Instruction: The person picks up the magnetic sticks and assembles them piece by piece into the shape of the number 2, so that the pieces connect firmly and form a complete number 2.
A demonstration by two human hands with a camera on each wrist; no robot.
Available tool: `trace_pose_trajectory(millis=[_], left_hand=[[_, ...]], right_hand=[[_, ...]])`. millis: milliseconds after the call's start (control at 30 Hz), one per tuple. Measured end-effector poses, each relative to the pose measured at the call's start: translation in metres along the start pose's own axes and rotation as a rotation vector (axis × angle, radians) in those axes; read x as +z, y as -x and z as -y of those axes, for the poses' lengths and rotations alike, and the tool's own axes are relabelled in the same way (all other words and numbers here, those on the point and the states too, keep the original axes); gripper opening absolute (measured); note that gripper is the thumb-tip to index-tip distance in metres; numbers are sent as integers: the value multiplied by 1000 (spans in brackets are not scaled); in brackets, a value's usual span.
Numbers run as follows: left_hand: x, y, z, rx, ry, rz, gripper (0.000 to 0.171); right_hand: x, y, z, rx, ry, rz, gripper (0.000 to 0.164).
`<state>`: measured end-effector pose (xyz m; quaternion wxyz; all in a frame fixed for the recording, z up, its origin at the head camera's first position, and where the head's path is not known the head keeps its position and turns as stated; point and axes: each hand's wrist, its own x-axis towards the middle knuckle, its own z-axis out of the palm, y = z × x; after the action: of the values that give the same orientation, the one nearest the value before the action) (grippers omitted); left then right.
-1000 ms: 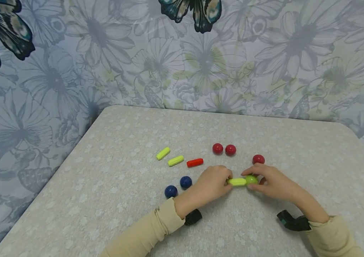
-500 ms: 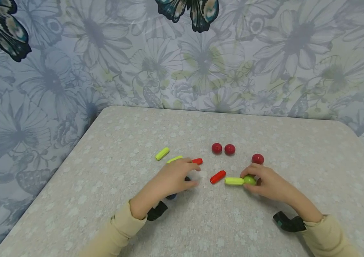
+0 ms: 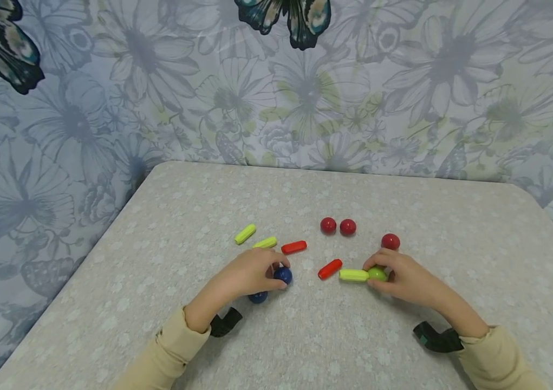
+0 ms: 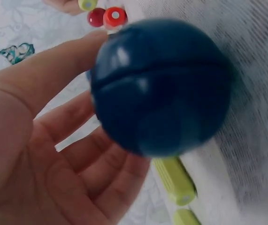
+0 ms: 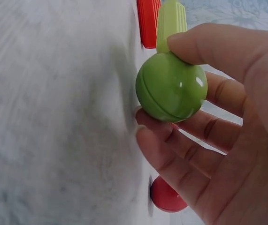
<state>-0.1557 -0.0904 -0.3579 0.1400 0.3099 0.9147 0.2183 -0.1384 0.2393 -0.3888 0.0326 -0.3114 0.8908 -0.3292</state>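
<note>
My right hand [image 3: 407,277] pinches a shiny green ball [image 5: 171,86] between thumb and fingers. A yellow-green stick [image 3: 353,275] extends leftward from that ball, end against it. Further left, the thumb and fingers of my left hand [image 3: 244,273] curl round a dark blue ball [image 3: 283,275] on the table. A second blue ball [image 3: 258,297] lies under the left hand's near side, partly covered; it looms large in the left wrist view and hides the fingertips there. Just left of the yellow-green stick lies a red stick [image 3: 330,269].
Behind the left hand lie another red stick [image 3: 294,247] and two yellow-green sticks [image 3: 245,234]. Two red balls [image 3: 328,226] sit farther back, and a third red ball [image 3: 390,241] is just beyond the right hand. A patterned wall [image 3: 305,108] borders the table's far edge.
My left hand has let go of the yellow-green stick and moved left to the blue ball. A red stick, earlier out of sight, now shows beside it. The right hand keeps its grip.
</note>
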Motion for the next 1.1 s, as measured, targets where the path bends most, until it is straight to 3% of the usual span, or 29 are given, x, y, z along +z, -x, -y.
trace_pose_trajectory(millis=[200,467,1100], left_hand=[[5,-6,-2,90,144,-53,32],[10,-15,-12,155,237,-89,32],[22,-21,-15,137,390,-74,31]], right_hand=[[3,-1,3,-1,-19,14,21],[7,-3,13,13,-43,11,22],[18,-8,20,26,-44,1,22]])
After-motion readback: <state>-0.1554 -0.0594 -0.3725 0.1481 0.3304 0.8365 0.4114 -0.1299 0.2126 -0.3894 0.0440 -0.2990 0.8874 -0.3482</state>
